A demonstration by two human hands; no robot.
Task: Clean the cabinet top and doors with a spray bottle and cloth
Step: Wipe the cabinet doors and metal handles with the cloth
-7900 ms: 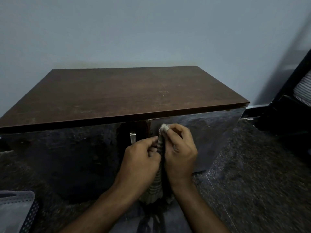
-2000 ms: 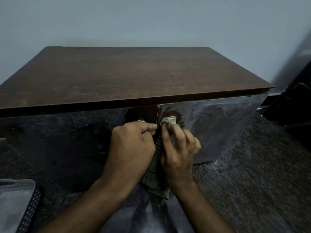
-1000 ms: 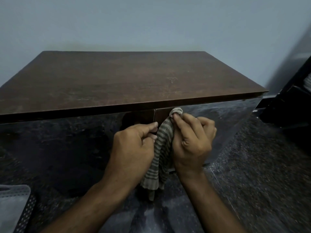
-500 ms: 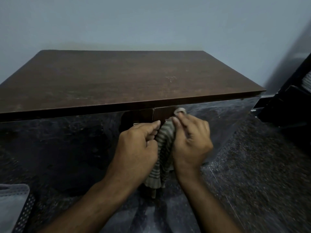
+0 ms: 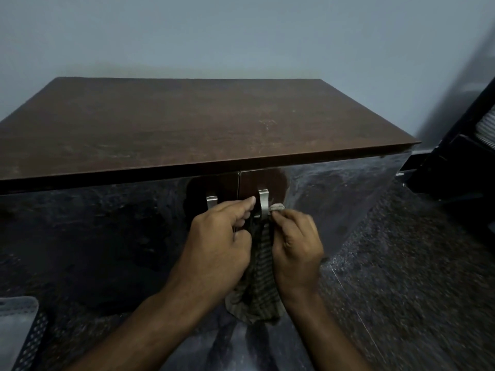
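Cabinet (image 5: 187,124) stands against a pale wall (image 5: 241,33), its brown wooden top bare and its front edge overhanging two glossy dark doors that meet at a narrow seam just left of the right door's handle. Each door carries a metal handle near that seam: the left handle (image 5: 211,202) is partly behind the left hand, the right handle (image 5: 263,203) shows between the two hands. To the right of the cabinet there is open speckled floor (image 5: 417,263), bounded further right by a dark piece of furniture (image 5: 460,167); a perforated grey object (image 5: 18,330) sits at the lower left corner.

Both forearms reach in from below, knuckles up. The left hand (image 5: 217,247) is curled, thumb stretched toward the right handle, gripping one side of the striped cloth (image 5: 257,285). The right hand (image 5: 297,242) pinches a bunched end of the cloth right beside the handle. The cloth hangs down between the wrists in front of the right door
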